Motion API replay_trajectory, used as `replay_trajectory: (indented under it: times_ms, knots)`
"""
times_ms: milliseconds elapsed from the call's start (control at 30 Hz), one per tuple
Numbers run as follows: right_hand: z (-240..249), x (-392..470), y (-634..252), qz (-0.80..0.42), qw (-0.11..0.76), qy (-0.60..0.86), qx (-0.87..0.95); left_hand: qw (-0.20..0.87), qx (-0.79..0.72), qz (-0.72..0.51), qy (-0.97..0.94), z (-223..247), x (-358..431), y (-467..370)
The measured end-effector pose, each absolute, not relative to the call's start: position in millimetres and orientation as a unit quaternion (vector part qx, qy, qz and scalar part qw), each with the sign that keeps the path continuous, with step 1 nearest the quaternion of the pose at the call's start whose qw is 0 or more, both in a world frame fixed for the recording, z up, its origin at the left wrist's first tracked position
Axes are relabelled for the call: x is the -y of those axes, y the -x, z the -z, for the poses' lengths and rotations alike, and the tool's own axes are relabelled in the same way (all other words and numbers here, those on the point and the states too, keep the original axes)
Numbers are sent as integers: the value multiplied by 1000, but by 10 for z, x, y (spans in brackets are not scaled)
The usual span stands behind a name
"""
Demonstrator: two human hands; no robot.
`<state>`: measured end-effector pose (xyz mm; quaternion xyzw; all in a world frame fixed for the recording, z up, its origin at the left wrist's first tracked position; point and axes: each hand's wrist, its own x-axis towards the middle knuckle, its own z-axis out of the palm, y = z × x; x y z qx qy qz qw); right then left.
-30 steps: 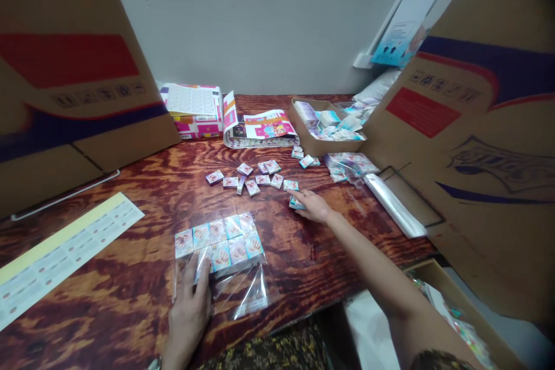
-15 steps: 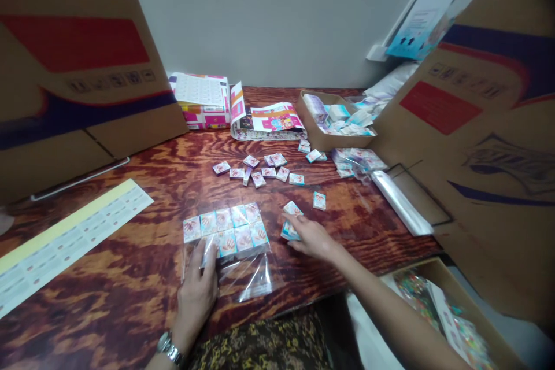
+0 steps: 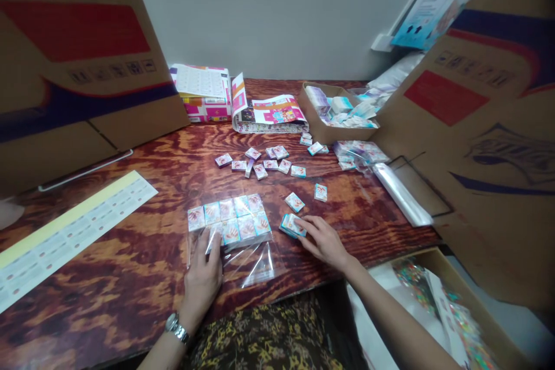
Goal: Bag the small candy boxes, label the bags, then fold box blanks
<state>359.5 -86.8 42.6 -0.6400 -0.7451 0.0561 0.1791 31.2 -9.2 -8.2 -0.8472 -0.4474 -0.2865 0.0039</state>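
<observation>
Two rows of small picture boxes (image 3: 230, 230) lie side by side under a clear plastic bag (image 3: 258, 263) near the front of the table. My left hand (image 3: 206, 269) rests on the bag and the front-left boxes with its fingers apart. To the right, my right hand (image 3: 321, 238) has its fingertips closed on the right edge of a small stack of light blue boxes (image 3: 293, 225). Just behind that stack lies a single box (image 3: 295, 202), and another box (image 3: 321, 192) is farther right. Several loose boxes (image 3: 261, 171) are scattered behind the bag.
Tall cartons stand left (image 3: 87, 69) and right (image 3: 468, 127). Label sheets (image 3: 78, 231) lie at left. An open box of small packs (image 3: 323, 130) and folded printed sheets (image 3: 277, 115) are at the back. Plastic sleeves (image 3: 401, 196) lie at right, above a lower open carton (image 3: 437, 260).
My right hand has drawn back from over the boxes to the right edge of the stack, uncovering the single box behind it. The camera view has shifted slightly.
</observation>
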Motion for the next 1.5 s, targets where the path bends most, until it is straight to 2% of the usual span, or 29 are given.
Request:
replay_trajectory:
  times_ms: [400,700,1000,1133,1267,1500]
  knots:
    - [-209,867,-3518,-69,179,639,745,-8,452,281,847,93,109,-308]
    - [82,900,-3533,-33,261,612,746,-19,471,239,849,28,151,-313]
    - [-441,1149,-3245,2,304,615,728,-55,435,234,868,-264,314,-141]
    - [-590,1290,-2797,-42,289,552,781,9,397,249,883,-284,455,118]
    - [-543,1140,-2258,-88,260,493,826,96,457,233,853,-311,514,232]
    - [-400,731,-1716,-78,195,511,834,57,490,202,846,-325,406,222]
